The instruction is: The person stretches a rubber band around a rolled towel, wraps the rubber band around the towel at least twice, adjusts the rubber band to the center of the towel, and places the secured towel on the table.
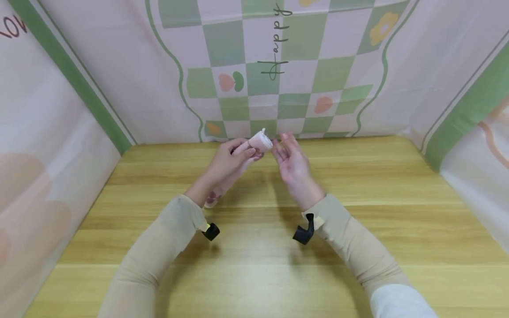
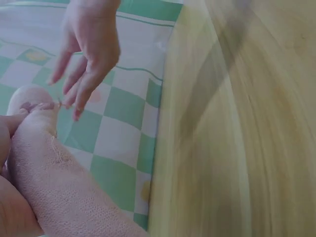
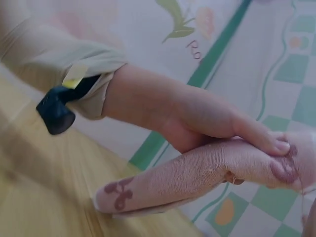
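Observation:
A pale pink sock (image 1: 260, 142) with dark mauve bow-like motifs is held up over the table's far part by my left hand (image 1: 228, 161). In the right wrist view, the left thumb (image 3: 276, 144) lies along the top of the sock (image 3: 197, 170), whose long end slants down toward the table. Loose threads show on the knit, and the upper end looks bunched in the head view. Beside that end is my right hand (image 1: 294, 170), palm turned inward and fingers loosely extended. The left wrist view has the right fingertips (image 2: 78, 111) close to the sock's tip.
The wooden table (image 1: 258, 274) runs back to a checkered green and white cloth (image 1: 302, 39) hung behind it. More cloth hangs at the left and right sides. A small black camera (image 1: 304, 229) is strapped at the right wrist, another (image 1: 211, 231) at the left.

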Motion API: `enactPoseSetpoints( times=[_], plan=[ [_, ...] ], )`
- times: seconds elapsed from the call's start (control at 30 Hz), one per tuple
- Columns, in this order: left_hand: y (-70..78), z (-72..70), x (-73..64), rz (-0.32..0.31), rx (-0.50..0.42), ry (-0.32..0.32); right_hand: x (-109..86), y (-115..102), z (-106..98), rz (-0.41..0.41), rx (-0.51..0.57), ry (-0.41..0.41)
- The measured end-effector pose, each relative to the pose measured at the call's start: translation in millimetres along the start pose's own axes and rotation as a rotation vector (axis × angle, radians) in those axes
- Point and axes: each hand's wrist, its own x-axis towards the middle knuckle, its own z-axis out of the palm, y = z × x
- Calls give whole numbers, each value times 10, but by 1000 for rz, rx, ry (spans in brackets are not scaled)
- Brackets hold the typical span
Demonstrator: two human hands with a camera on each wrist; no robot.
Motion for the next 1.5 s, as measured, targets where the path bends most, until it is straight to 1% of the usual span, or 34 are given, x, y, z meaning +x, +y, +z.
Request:
enactPoseSetpoints(
  times=[0.07,0.13,0.23,0.3,0.37,0.43,0.63,0.77,1.0,1.17,1.33,1.5],
  plan=[
    [2,8,-7,8,-2,2,-28,15,20,-35,-96,-5],
    [2,9,-11,10,-21,4,-52,23,41,-58,-146,-20],
    [14,-2,-16,15,-28,22,-84,15,55,-84,-220,-75],
    [26,-15,-20,8,-17,32,-103,-1,52,-81,-263,-121],
    [41,-27,-27,-1,0,31,-117,-19,43,-69,-308,-166],
    [51,-37,-35,-18,10,21,-126,-40,27,-39,-351,-204],
    [36,-51,-67,-64,-10,-32,-105,-92,-40,72,-457,-299],
    [7,-42,-72,-68,-4,-58,-78,-110,-83,130,-493,-336],
    [8,-33,-100,-60,-20,-91,-62,-135,-103,175,-522,-372],
    [14,-43,-114,-63,-10,-129,-51,-152,-89,213,-561,-406],
    [35,-48,-118,-36,49,-155,-44,-156,-64,224,-600,-417],
    [62,-32,-119,6,171,-181,-25,-110,-77,262,-629,-439]
  ],
)
